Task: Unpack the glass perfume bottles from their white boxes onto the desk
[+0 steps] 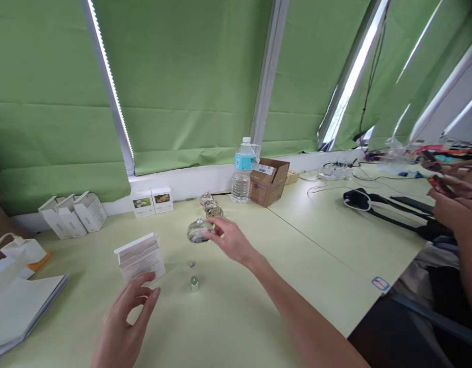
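Right hand (231, 239) stretches forward with fingers spread, its fingertips (216, 223) against a round glass perfume bottle (200, 230), though whether it has a firm grip or only touches the bottle is hard to tell. That bottle is tilted over the pale green counter (243, 306), and whether it rests there or is lifted slightly cannot be made out. Left hand (124, 322) is half open and holds nothing, its thumb just beside a tilted stack of white cartons (140, 258). Two more glass bottles (211, 205) stand in a close row behind the first, partly overlapping. Nearer the person, a small metal cap (194, 283) stands upright, and a smaller metal piece (192, 264) lies just beyond it. Around them are two picture-printed white boxes (152, 201), a group of open white cartons (72, 214), a water bottle (242, 171) and a cardboard box (268, 181). Further right lies a strapped headset (356, 199). Another person's hands (454, 202) at the right edge hold a small dark-red object (441, 186), too cut off to identify.
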The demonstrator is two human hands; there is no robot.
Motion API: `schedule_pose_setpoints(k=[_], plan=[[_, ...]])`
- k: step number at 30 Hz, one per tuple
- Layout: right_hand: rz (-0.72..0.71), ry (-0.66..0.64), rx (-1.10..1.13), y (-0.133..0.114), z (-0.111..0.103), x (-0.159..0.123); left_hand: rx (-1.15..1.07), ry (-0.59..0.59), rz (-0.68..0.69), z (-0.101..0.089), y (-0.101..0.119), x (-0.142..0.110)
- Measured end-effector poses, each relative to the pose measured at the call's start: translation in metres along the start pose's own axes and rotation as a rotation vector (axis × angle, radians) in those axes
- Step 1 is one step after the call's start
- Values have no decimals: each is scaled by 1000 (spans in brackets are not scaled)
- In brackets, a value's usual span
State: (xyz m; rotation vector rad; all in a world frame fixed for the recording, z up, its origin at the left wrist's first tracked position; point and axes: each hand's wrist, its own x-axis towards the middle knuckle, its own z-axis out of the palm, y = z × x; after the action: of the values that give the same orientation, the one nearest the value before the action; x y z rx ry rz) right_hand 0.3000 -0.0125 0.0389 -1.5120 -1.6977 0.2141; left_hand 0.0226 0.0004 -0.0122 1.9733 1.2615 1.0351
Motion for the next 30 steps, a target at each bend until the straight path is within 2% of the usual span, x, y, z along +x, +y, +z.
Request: schedule_pose_setpoints(k=[2, 5, 9, 16, 25, 30], plan=[[70, 66, -99, 27, -10, 6, -9, -46, -7, 2, -5, 1], [132, 92, -137, 60, -17, 10, 14, -122, -13, 4, -8, 1], [173, 80, -133, 84, -13, 12, 37, -143, -14, 3, -9, 0], [185, 51, -103, 97, -5, 13, 63, -144, 33, 3, -15, 1], [212, 68, -59, 109, -1, 15, 60, -143, 59, 2, -11, 1], [228, 79, -54, 110, 5, 19, -1, -46, 3, 9, -6, -4]])
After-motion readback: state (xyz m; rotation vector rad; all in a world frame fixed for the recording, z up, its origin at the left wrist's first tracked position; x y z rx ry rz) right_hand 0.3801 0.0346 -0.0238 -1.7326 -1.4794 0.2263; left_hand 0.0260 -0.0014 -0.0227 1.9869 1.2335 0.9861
